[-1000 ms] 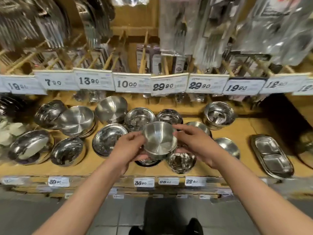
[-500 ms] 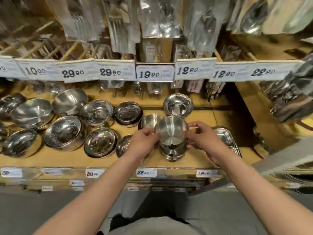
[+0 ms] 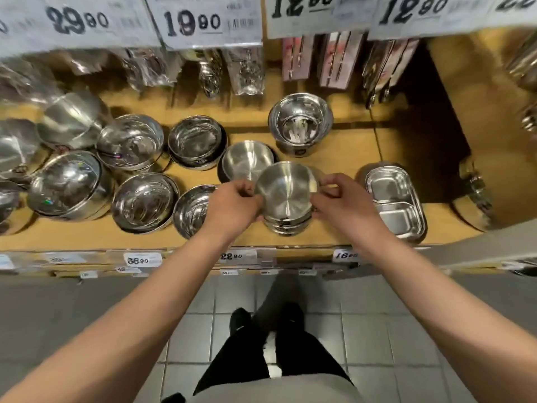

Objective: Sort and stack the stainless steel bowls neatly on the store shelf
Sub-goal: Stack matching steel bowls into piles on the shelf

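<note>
Head view: small steel bowl (image 3: 286, 191) pinched at opposite rim edges by left hand (image 3: 232, 209) and right hand (image 3: 344, 205), seated atop a short stack (image 3: 286, 226) near the shelf (image 3: 319, 237) front. Probably light, stiff, slick; best gripped at the rim with 2 hands.

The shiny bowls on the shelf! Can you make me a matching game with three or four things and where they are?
Things:
1. brushed bowl
2. divided tray
3. deep bowl
4. 19.90 price tag

Places:
a. hangs from the shelf above
b. held between both hands, on top of a small stack
c. at the back of the shelf, standing alone
d. to the right of the right hand

Pairs: 1-b, 2-d, 3-c, 4-a. The left hand takes the bowl's other side.
</note>
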The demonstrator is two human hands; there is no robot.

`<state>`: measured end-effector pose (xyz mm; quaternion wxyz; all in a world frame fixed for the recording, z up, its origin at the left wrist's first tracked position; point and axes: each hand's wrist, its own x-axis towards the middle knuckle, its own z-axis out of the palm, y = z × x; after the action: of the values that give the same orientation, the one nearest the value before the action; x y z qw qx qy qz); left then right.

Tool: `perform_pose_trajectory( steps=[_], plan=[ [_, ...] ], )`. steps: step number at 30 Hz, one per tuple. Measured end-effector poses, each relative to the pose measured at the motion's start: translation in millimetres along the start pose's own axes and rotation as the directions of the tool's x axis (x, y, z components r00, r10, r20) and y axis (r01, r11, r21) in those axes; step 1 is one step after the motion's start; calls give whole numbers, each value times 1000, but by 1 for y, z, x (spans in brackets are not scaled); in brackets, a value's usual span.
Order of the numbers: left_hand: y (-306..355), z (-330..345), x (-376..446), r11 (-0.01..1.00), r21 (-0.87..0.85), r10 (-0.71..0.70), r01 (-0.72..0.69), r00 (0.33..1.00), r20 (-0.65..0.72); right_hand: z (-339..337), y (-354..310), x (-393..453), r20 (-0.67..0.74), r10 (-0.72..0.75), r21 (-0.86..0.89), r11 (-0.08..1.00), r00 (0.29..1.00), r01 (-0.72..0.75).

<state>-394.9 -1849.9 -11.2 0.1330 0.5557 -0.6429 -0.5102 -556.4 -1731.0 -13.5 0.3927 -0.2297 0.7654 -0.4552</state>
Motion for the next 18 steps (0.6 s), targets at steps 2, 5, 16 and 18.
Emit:
perform_pose_trajectory(
  steps=[2,5,16,18],
  plan=[
    [-5,2,0,999,-44,-21,22,999,24,1,1,0,-9,-15,-37,999,1000,15],
    [-9,2,6,986,-156,-49,60,996,73,2,3,2,-16,-33,-68,997,999,32],
    [-13,1,17,981,-179,-40,74,982,186,11,13,-3,-46,-47,-88,995,998,43],
    [-9,4,19,981,-181,-35,76,975,222,9,13,0,-35,-57,-100,994,998,53]
  ],
)
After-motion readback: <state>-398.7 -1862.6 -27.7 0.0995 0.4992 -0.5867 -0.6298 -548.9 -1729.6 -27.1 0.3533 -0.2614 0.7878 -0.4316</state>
